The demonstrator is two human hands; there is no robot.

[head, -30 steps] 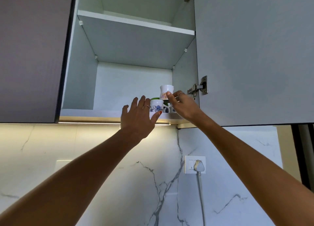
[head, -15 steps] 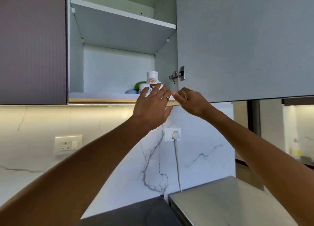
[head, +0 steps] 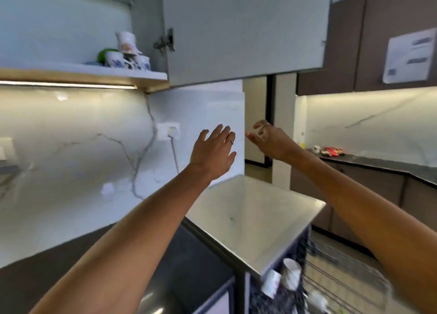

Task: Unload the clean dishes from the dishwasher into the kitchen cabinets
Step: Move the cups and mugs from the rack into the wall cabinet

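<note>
Both hands are hanging in mid-air in front of the marble wall, below the open cabinet and holding nothing. The left hand is showing its back, fingers straight and slightly spread, a ring sitting on one finger. The right hand is just beside it, apart from it, with fingers loosely bent and parted; a ring is showing on it too.

Up on the cabinet's bottom shelf, near its right end, a cluster of cups is standing: white ones with blue flowers, and one patterned cup sitting on top of them, tilted. Something green is peeking out behind the cups. The cabinet door is standing wide open to the right, its hinge just beside the cups.

Below the hands, the steel top of the dishwasher is catching the light, next to the dark desk. At the bottom right the rack is sticking out, blurred, with two white mugs lying in it at an angle. A socket with a plug and cord is sitting on the wall left of the hands. Farther right, a sheet of paper is hanging on a brown cabinet.
</note>
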